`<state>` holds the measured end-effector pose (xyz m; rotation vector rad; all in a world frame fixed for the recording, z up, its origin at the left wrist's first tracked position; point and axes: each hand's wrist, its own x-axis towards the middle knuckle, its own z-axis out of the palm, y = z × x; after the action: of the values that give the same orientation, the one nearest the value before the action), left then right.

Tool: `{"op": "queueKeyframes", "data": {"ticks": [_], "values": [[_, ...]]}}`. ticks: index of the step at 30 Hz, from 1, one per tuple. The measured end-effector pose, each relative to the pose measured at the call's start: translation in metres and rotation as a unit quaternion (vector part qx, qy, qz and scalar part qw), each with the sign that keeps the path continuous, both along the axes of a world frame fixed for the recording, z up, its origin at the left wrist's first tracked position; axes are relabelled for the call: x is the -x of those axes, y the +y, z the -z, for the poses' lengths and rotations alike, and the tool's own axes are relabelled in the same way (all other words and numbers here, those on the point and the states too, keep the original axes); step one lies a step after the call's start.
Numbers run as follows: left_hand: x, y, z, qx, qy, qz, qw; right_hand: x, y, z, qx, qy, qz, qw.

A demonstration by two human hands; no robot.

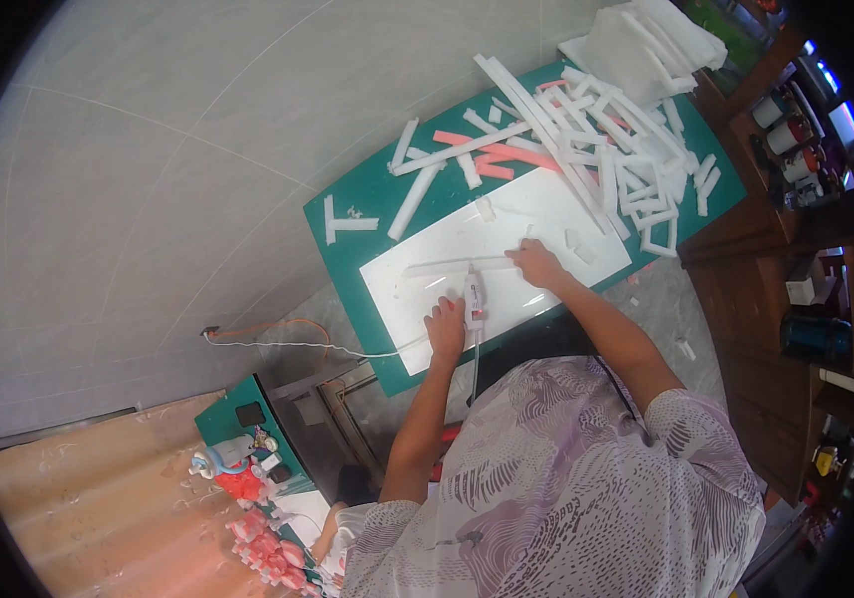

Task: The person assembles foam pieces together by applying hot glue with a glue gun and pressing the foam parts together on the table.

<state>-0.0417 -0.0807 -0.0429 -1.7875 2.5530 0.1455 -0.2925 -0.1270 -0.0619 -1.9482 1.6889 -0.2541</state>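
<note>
My left hand [445,329] is closed at the side of a white glue gun [474,297], its fingers curled where the handle would be. The gun's nozzle points away from me and reaches a white foam strip [437,269] lying across a glossy white board [387,299]. A pale glue stick [477,359] juts from the gun's back end. At the strip's right end, my right hand [538,265] pinches it with thumb and fingers; the fingertips are partly hidden. Small white foam pieces [578,244] lie just right of that hand.
On the green table [347,269], white foam strips and frames [636,159] pile up at the far right, with pink strips [507,149] among them. A white cord [347,351] runs from a wall socket [210,332] to the board. Wooden shelves [766,269] stand at right.
</note>
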Motion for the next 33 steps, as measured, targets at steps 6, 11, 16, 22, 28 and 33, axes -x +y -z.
{"op": "queueKeyframes", "data": {"ticks": [6,11,16,22,28,33], "values": [[0.0016,-0.0014,0.0006,-0.002,-0.005,0.000,1.000,0.0002,-0.0001,0.0016,0.001,0.010,0.002,1.000],[0.0006,-0.0025,0.0031,-0.006,-0.005,0.000,1.000,0.0003,-0.0004,0.0021,0.005,0.004,0.001,1.000],[0.0021,-0.0032,0.0007,-0.021,-0.010,0.002,1.000,0.0017,0.0008,0.0050,0.018,0.004,-0.002,1.000],[0.0026,-0.0042,0.0021,-0.021,-0.002,-0.003,1.000,0.0024,-0.0005,0.0061,0.019,0.014,-0.009,1.000],[0.0014,-0.0047,0.0052,-0.031,-0.004,-0.001,1.000,0.0011,0.0005,0.0064,0.020,0.011,-0.003,1.000],[-0.0001,-0.0049,0.0072,-0.032,0.003,-0.001,0.999,0.0010,-0.0004,0.0051,0.012,0.013,0.004,1.000]]}}
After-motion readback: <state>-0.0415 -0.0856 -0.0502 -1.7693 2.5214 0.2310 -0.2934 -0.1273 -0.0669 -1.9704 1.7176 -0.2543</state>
